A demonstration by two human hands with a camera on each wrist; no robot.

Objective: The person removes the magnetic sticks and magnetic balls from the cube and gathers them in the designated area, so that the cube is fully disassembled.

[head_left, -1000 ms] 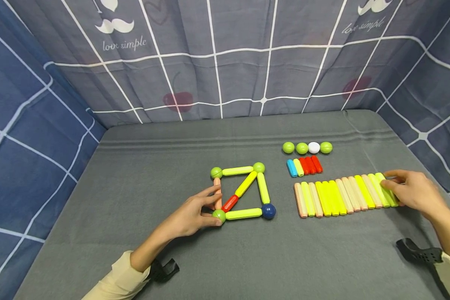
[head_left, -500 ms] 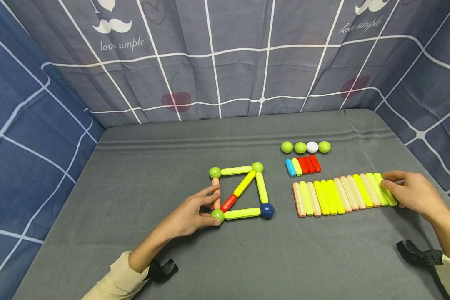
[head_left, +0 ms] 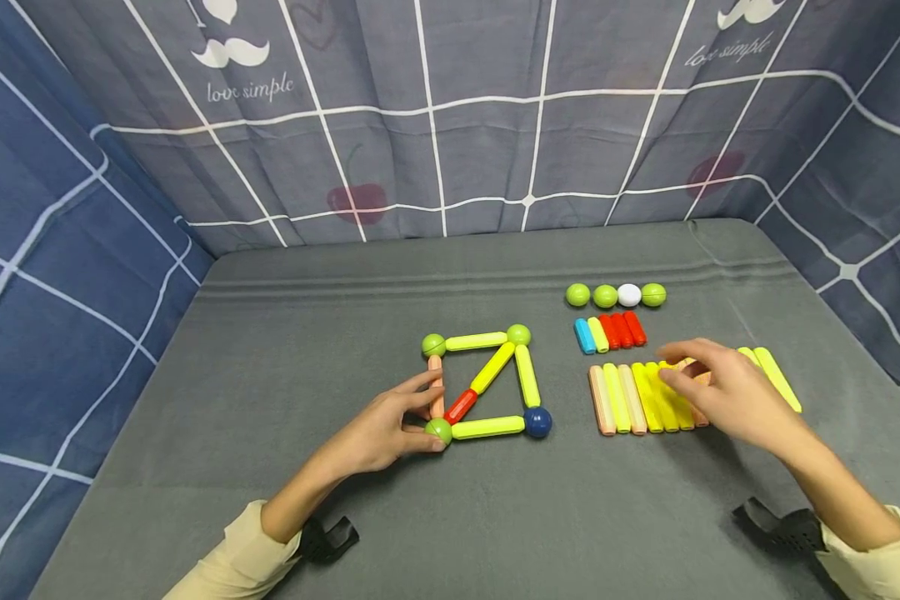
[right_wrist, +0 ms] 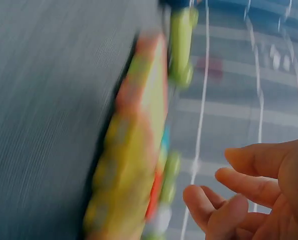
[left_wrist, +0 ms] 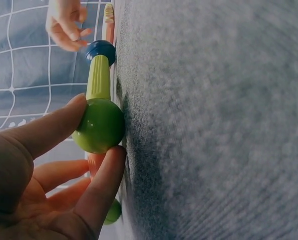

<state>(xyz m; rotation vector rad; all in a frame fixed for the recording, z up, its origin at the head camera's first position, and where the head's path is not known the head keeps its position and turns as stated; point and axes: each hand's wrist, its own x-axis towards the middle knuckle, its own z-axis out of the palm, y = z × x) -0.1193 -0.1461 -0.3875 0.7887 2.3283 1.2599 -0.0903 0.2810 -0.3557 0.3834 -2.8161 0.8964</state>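
My left hand [head_left: 382,432] pinches the green ball [left_wrist: 99,125] at the near left corner of a flat square frame of sticks and balls. Its fingers also lie by the orange stick [head_left: 436,392] on the left side. A dark blue ball [head_left: 537,422] forms the near right corner; green balls form the far corners. Across the square run a red stick [head_left: 461,407] and a yellow stick [head_left: 492,369], end to end. Over a row of long sticks [head_left: 633,400] hovers my right hand [head_left: 735,396], fingers loosely bent and holding nothing. It hides part of that row.
Behind the long sticks lie short blue, yellow-green and red sticks [head_left: 611,332]. Farther back stands a line of green balls [head_left: 605,297] with one white ball [head_left: 629,295]. Checked curtains [head_left: 480,150] enclose the grey cloth-covered table [head_left: 330,308] at the back and sides.
My right hand has moved left from the right end of the long-stick row to above its middle, uncovering the yellow-green end sticks. My left hand keeps its place at the green ball.
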